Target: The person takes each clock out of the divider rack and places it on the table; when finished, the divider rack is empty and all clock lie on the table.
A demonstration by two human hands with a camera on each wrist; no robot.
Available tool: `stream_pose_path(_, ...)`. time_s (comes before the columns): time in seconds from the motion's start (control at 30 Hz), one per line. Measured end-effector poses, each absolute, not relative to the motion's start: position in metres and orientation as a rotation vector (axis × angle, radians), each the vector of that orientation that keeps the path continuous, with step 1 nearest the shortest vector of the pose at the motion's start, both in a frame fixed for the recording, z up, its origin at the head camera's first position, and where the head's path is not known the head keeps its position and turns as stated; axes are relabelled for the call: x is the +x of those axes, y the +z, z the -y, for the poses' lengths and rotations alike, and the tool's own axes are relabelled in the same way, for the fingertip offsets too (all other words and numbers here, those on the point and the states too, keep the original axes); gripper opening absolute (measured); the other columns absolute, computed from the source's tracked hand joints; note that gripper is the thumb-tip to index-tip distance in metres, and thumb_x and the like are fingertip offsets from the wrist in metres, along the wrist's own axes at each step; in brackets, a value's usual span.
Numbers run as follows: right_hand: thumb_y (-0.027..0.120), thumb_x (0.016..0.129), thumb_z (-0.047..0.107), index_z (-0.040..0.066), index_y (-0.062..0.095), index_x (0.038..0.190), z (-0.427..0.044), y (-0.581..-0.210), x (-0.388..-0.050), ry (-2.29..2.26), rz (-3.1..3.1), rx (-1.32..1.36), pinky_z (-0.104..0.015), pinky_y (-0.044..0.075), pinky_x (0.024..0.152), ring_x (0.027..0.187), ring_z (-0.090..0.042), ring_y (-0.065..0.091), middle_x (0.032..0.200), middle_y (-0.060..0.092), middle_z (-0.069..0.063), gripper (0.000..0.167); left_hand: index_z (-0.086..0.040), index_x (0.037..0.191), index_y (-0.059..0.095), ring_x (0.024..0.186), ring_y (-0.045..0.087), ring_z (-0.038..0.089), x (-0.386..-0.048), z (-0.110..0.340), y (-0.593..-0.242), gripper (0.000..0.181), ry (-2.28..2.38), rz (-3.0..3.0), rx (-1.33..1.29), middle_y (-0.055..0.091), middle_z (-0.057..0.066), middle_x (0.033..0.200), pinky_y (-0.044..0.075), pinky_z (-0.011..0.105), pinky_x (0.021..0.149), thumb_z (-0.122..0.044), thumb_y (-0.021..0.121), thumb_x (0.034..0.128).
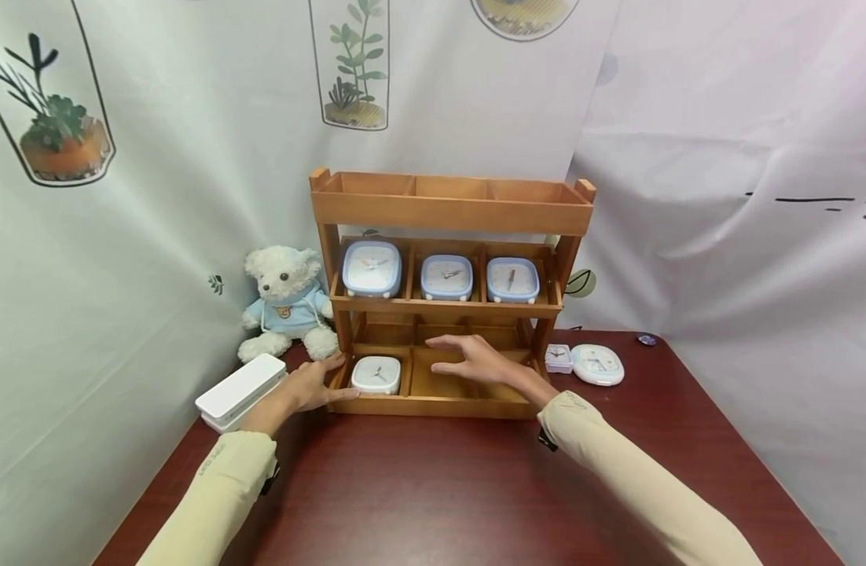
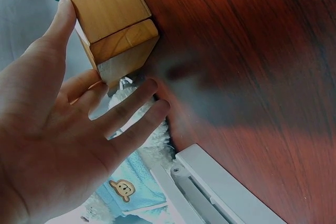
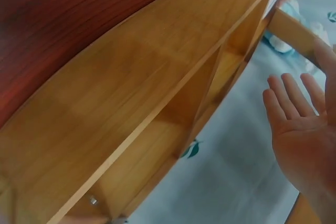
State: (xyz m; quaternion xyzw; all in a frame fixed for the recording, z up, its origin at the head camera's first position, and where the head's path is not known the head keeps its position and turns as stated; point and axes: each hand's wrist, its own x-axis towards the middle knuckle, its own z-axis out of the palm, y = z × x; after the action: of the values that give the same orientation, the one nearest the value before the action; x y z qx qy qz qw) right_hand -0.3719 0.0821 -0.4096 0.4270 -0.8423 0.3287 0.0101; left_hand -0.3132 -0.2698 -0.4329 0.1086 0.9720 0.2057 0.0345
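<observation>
1. The left hand (image 1: 307, 385) is at the left end of the three-tier wooden shelf (image 1: 452, 214), touching it, its fingers (image 2: 139, 125) spread and the thumb along the front edge.
2. Just beside that thumb, a white alarm clock (image 1: 376, 376) stands in the bottom tier's left compartment; whether they touch, I cannot tell.
3. The right hand (image 1: 475, 362) hovers by the bottom tier's middle compartment, holding nothing, fingers (image 3: 298, 95) extended and thumb apart.
4. Three blue-rimmed alarm clocks (image 1: 446, 277) fill the middle tier, one per compartment.
5. On the table (image 1: 433, 479), a teddy bear (image 1: 284, 287) and white case (image 1: 240, 387) sit left of the shelf; a small purple clock (image 1: 558, 358) and a rounded white clock (image 1: 598, 365), right.
</observation>
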Motion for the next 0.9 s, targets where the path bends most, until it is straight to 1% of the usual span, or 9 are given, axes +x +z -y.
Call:
stream_pose_path(0.17,0.077,0.096,0.028,0.003,0.062,0.142,-0.059,-0.412,-0.378,0.983,2.667,1.356,-0.037,0.047,0.11,0.132,-0.024,0.06,0.141,0.065,-0.01,0.054,-0.001,0.157,0.043,0.141,0.04,0.054,-0.314,0.27,-0.432,0.097,0.639,-2.988,0.324,0.032,0.021,0.165,0.044,0.065,0.104,-0.061,0.076,0.0881)
stream_pose_path(0.3,0.077,0.096,0.029,0.001,0.061,0.142,-0.041,-0.417,-0.381,0.975,2.704,1.376,-0.041,0.048,0.109,0.131,-0.027,0.061,0.141,0.065,-0.012,0.056,-0.001,0.158,0.042,0.141,0.04,0.055,-0.314,0.27,-0.433,0.098,0.659,-2.98,0.311,0.034,0.022,0.164,0.043,0.066,0.105,-0.06,0.076,0.0881)
stream_pose_path(0.4,0.078,0.096,0.027,0.001,0.061,0.142,-0.028,-0.422,-0.382,0.944,2.726,1.381,-0.041,0.049,0.108,0.129,-0.028,0.062,0.14,0.065,-0.014,0.056,-0.001,0.158,0.041,0.14,0.04,0.055,-0.314,0.269,-0.434,0.098,0.664,-2.976,0.307,0.035,0.023,0.163,0.042,0.066,0.105,-0.061,0.076,0.0879)
stream_pose_path(0.53,0.079,0.095,0.03,0.004,0.062,0.142,-0.011,-0.429,-0.384,0.852,2.749,1.375,-0.037,0.048,0.108,0.13,-0.027,0.062,0.14,0.065,-0.013,0.057,-0.002,0.158,0.041,0.14,0.04,0.055,-0.313,0.269,-0.435,0.098,0.661,-2.974,0.302,0.035,0.023,0.163,0.041,0.066,0.107,-0.061,0.075,0.0885)
stream_pose_path(0.77,0.08,0.093,0.04,0.005,0.06,0.145,0.011,-0.439,-0.384,0.693,2.797,1.397,-0.033,0.046,0.11,0.134,-0.023,0.057,0.144,0.063,-0.009,0.066,-0.002,0.158,0.042,0.141,0.039,0.055,-0.312,0.27,-0.437,0.097,0.689,-2.971,0.319,0.034,0.021,0.165,0.04,0.065,0.108,-0.061,0.074,0.0893)
stream_pose_path(0.9,0.076,0.095,0.045,0.007,0.059,0.147,0.02,-0.44,-0.386,0.562,2.807,1.426,-0.032,0.045,0.111,0.136,-0.022,0.056,0.147,0.061,-0.007,0.067,-0.002,0.158,0.042,0.141,0.041,0.053,-0.314,0.271,-0.436,0.096,0.682,-2.978,0.331,0.033,0.02,0.165,0.042,0.063,0.108,-0.062,0.073,0.0897)
